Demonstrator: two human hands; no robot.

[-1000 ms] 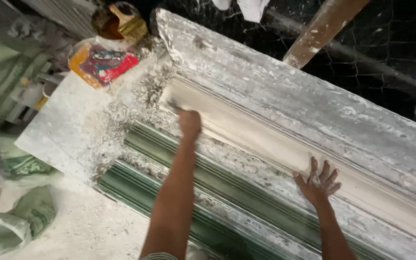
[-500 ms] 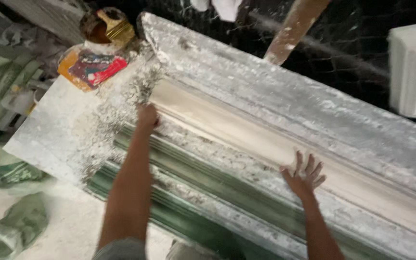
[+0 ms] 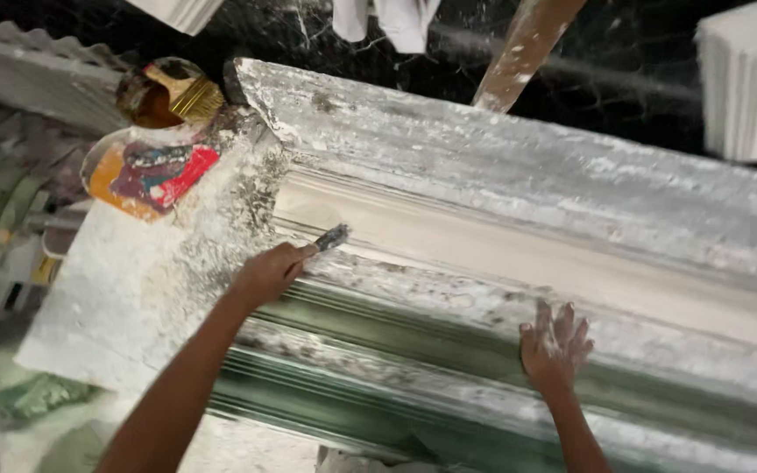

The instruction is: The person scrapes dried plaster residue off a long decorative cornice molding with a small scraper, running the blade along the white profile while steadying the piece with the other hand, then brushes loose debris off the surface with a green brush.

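Head view: the left hand (image 3: pixel 269 273) is closed around a small brush (image 3: pixel 332 236), whose tip touches the pale plaster channel of the long green moulding form (image 3: pixel 449 254) near its left end. The right hand (image 3: pixel 554 346) lies flat, fingers spread, on the form's plaster-crusted front edge. A paint can (image 3: pixel 155 171) stands beyond the left end.
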